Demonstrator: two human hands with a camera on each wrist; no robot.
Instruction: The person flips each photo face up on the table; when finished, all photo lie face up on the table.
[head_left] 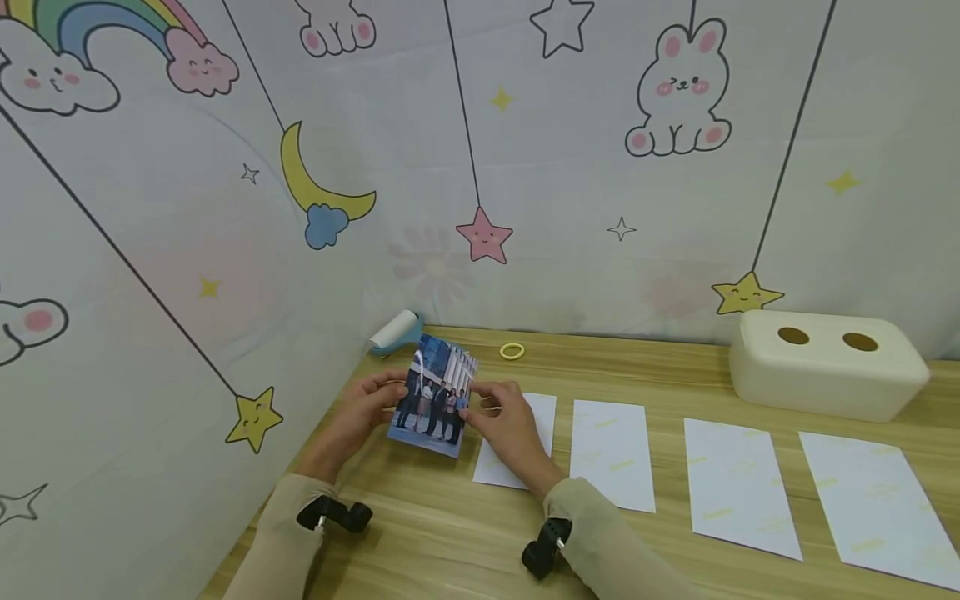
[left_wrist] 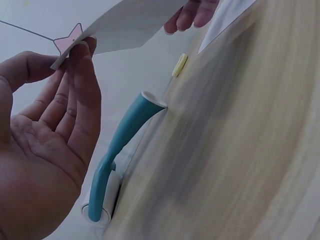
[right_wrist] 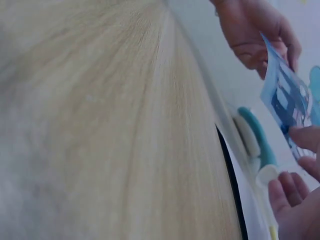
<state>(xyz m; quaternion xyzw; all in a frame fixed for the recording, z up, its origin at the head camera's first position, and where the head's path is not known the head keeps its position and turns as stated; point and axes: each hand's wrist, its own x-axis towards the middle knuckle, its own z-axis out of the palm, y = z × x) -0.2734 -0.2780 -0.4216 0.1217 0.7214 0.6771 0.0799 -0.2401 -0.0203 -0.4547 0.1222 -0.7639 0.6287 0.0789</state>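
Note:
A glossy photo print [head_left: 433, 396] of several people standing before a building is held up, tilted, over the left part of the table. My left hand [head_left: 363, 408] pinches its left edge; in the left wrist view the thumb and fingertips grip the photo's edge, with its pale back showing. At the opposite edge, my right hand [head_left: 513, 425] holds the print between thumb and fingers, thumb on the picture side in the right wrist view. Beneath the right hand lies a white sheet [head_left: 542, 425], partly hidden by it.
More white sheets with faint yellow marks [head_left: 611, 454] lie in a row to the right. A lint roller with a teal handle [left_wrist: 130, 125] and a yellow ring [head_left: 512, 352] are at the back. A cream box with two holes [head_left: 828, 367] stands back right. Printed curtains border the table [head_left: 420, 533].

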